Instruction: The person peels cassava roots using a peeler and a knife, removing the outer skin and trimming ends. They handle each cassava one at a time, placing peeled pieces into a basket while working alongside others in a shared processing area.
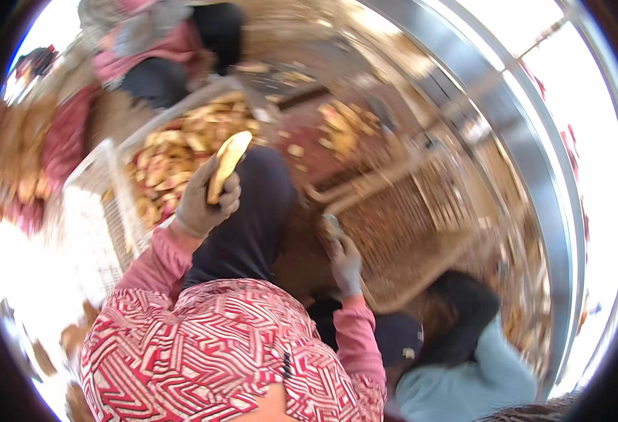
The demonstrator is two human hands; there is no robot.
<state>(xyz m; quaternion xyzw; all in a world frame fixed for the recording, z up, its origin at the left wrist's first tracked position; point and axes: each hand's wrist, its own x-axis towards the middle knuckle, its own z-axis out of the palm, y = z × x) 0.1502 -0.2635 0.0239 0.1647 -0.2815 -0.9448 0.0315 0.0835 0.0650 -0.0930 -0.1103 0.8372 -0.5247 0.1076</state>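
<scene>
My left hand (pixel 208 198), in a grey glove, grips a long pale-yellow piece of peeled root vegetable (pixel 229 158), held upright above my dark-clad knee. Behind it, a plastic crate (pixel 169 111) holds many similar pieces with patches of reddish skin. My right hand (pixel 344 258), also gloved, is lower and to the right, closed around a small tool with a greenish part (pixel 332 226); blur hides what kind it is. That tool is beside the near-left rim of a slatted crate (pixel 430 264).
More pale pieces (pixel 343 129) lie on a reddish-brown surface (pixel 309 153) ahead. A white crate (pixel 90 211) stands at the left. One person sits at the upper left, another in a light-blue top (pixel 467 385) at the lower right. A metal frame (pixel 541 132) curves along the right.
</scene>
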